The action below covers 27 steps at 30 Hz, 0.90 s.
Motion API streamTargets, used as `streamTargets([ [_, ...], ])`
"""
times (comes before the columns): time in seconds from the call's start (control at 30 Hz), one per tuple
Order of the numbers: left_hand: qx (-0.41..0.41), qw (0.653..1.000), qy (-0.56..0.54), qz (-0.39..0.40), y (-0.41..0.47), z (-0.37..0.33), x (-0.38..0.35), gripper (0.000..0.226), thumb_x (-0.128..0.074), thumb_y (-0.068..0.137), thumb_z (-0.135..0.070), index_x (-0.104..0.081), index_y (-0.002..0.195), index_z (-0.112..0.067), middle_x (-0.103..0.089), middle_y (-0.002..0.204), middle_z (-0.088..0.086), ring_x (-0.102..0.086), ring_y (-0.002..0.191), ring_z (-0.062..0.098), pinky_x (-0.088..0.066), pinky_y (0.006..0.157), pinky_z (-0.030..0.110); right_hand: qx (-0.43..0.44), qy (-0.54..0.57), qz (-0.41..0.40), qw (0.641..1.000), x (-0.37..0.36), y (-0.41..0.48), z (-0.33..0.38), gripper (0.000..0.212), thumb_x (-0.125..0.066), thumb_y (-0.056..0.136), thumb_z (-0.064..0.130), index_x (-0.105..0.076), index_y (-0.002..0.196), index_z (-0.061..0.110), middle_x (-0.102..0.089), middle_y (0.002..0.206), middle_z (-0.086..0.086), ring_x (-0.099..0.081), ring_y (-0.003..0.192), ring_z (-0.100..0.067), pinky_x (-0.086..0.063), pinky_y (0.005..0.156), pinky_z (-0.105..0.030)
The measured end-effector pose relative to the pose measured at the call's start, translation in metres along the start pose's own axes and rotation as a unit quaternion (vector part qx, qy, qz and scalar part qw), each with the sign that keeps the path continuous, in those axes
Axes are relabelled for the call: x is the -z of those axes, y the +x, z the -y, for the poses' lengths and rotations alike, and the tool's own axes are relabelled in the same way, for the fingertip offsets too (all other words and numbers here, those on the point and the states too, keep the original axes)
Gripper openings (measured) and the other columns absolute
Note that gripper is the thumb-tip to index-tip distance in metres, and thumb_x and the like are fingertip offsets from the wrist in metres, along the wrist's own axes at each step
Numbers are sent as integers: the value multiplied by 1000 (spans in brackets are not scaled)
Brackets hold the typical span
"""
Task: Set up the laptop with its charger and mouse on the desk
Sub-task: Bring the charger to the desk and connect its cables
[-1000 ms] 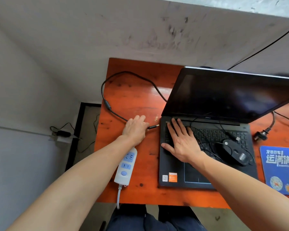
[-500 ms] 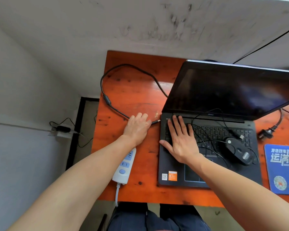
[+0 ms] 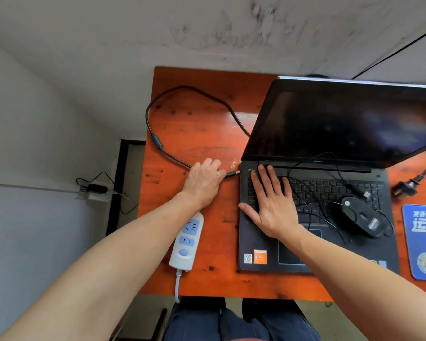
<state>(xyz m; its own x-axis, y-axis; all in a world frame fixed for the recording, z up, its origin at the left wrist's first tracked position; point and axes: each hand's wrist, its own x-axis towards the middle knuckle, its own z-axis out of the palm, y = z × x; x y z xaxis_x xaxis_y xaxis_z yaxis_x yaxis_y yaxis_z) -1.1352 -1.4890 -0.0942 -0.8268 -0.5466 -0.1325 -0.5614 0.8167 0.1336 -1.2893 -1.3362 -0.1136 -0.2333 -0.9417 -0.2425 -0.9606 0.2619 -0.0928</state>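
Note:
A black laptop (image 3: 354, 134) stands open on the orange wooden desk (image 3: 197, 134), its screen dark. My left hand (image 3: 203, 179) grips the black charger cable (image 3: 182, 89) just behind its barrel plug (image 3: 233, 174), whose tip points at the laptop's left edge, a small gap away. My right hand (image 3: 272, 203) lies flat, fingers spread, on the left half of the keyboard. A black wired mouse (image 3: 359, 215) rests on the keyboard's right side, its thin cord looped over the keys. A white power strip (image 3: 186, 242) lies under my left forearm.
A blue mouse pad (image 3: 422, 242) lies at the desk's right edge. The charger's black wall plug (image 3: 406, 188) rests right of the laptop. The wall stands close behind the desk. A small adapter (image 3: 96, 189) sits on the floor to the left.
My left hand has carried the plug rightward, closer to the laptop's left side. The right hand has stayed flat on the keyboard. The view has shifted slightly.

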Motion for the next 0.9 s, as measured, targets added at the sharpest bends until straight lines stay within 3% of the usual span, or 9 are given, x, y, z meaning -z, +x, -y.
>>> streamTargets([
  [0.2,-28,1000,12,3,-1,-1,-4,13,-75,71,-9,-64,67,-16,-53,72,2,-53,66,24,-25,53,29,-1,1,-1,1000,0,0,0,85,-26,89,71,-23,153,15,-13,162,-8,-4,150,-25,-17,116,-55],
  [0.5,-53,998,-15,3,28,11,2,20,-54,87,-7,-72,91,-14,-58,90,7,-52,87,30,-31,67,37,2,-3,0,1000,-2,0,0,85,-25,90,71,-20,153,15,-12,162,-9,-3,150,-26,-16,117,-55],
  [0.9,-32,997,-75,3,27,4,-6,16,-53,86,-4,-68,83,-9,-55,87,6,-51,87,28,-26,67,33,8,-6,-10,1000,-4,-1,-1,85,-29,90,71,-23,153,13,-15,161,-10,-6,150,-27,-17,116,-56],
])
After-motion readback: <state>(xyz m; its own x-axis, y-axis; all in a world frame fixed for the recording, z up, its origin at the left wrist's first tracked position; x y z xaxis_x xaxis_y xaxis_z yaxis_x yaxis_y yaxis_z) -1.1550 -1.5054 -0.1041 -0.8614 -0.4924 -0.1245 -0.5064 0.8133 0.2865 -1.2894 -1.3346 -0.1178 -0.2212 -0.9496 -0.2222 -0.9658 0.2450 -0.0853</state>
